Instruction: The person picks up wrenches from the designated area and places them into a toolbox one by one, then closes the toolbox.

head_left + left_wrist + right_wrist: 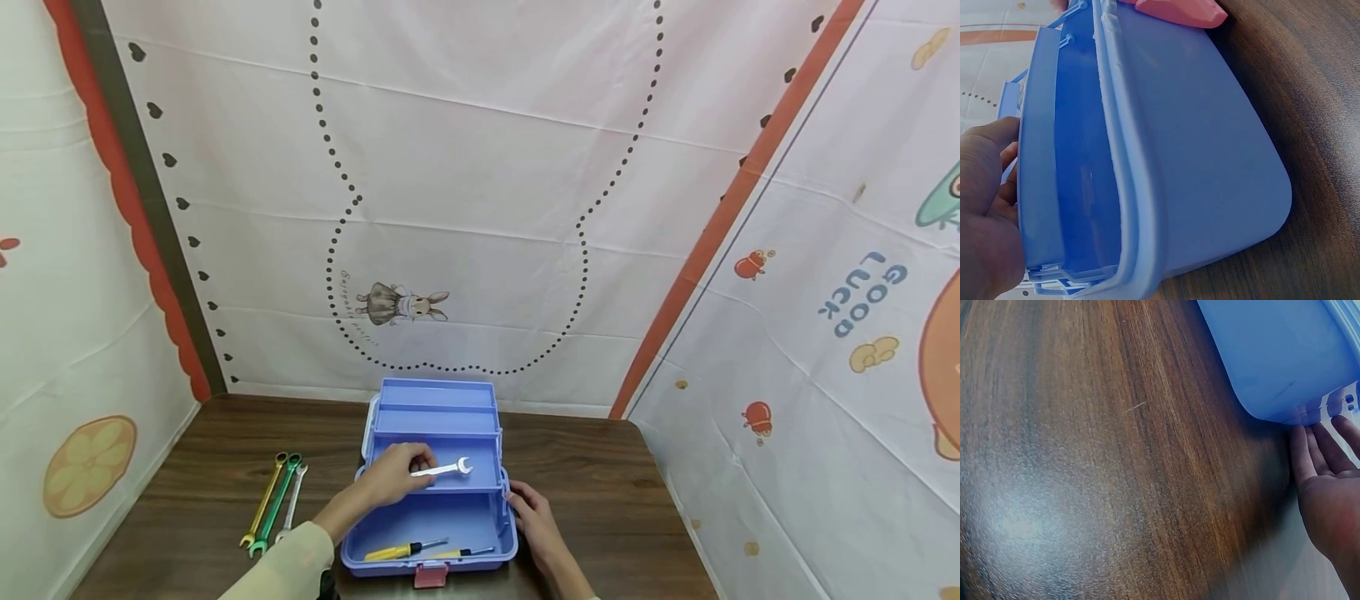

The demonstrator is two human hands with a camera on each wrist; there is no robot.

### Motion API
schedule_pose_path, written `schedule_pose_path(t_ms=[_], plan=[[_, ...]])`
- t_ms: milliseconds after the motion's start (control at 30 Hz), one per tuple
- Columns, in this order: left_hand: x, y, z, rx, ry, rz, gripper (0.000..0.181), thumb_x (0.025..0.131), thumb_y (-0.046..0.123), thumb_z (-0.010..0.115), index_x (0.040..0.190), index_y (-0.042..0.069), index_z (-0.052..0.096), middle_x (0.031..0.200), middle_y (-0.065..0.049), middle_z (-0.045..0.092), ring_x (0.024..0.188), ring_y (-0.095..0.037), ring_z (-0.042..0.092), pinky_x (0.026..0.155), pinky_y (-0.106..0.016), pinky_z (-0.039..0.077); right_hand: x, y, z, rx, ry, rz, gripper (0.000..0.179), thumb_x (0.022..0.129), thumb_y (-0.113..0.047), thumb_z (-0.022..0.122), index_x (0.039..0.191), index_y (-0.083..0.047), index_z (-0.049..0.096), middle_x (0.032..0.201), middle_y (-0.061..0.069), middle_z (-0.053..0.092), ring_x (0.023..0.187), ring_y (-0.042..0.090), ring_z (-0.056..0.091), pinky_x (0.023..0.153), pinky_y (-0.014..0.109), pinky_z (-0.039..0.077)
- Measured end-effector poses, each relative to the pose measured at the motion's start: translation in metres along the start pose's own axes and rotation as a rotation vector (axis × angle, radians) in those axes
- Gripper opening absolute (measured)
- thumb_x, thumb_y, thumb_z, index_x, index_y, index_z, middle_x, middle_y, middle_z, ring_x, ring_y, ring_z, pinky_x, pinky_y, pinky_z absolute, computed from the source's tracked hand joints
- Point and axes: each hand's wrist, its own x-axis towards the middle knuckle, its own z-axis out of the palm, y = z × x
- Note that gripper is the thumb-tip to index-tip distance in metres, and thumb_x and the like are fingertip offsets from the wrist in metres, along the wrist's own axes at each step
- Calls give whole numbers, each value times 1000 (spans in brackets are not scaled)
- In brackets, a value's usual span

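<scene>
My left hand (392, 477) pinches a silver open-end wrench (450, 469) over the tray (476, 450) of a blue toolbox (480, 566). In the left wrist view this hand (988, 194) is behind the tray's edge, and the wrench is hidden. My right hand (538, 525) touches the toolbox's right side with its fingers extended, as the right wrist view shows too. Two yellow-handled screwdrivers (388, 552) lie in the bottom compartment. The toolbox stands open with its trays folded up and back.
Left of the toolbox, a yellow wrench (264, 502), a green wrench (277, 503) and a silver wrench (293, 502) lie side by side on the dark wooden table (592, 500). A pink latch (431, 576) is on the toolbox's front. Printed cloth walls surround the table.
</scene>
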Motion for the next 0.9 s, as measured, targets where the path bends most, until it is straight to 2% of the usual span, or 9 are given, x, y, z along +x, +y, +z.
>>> schedule_pose_path(t_ms=[267,433,567,900], plan=[[-1,-2,0,-10,-6,31,8,97,11,78,102,11,72,87,9,63,77,-7,57,67,-25,51,0,0,1,3,-9,-6,45,110,-21,58,143,10,56,139,23,62,125,29,62,99,38,57],[-2,-2,1,-2,43,74,18,95,11,81,111,7,73,101,4,68,91,-12,63,79,-30,57,0,0,1,-7,3,-2,45,109,-21,58,142,9,57,138,22,63,123,28,63,98,37,57],[-3,0,0,3,64,72,25,95,12,82,117,7,73,110,1,69,101,-18,66,87,-35,58,0,0,1,-1,5,-4,45,109,-21,59,142,10,57,138,24,62,123,29,63,97,36,57],[-7,9,-11,-35,68,103,30,96,12,80,124,5,71,119,-7,71,106,-24,68,88,-40,59,1,2,1,-2,0,-16,45,109,-21,58,141,11,57,136,25,63,121,27,64,95,34,57]])
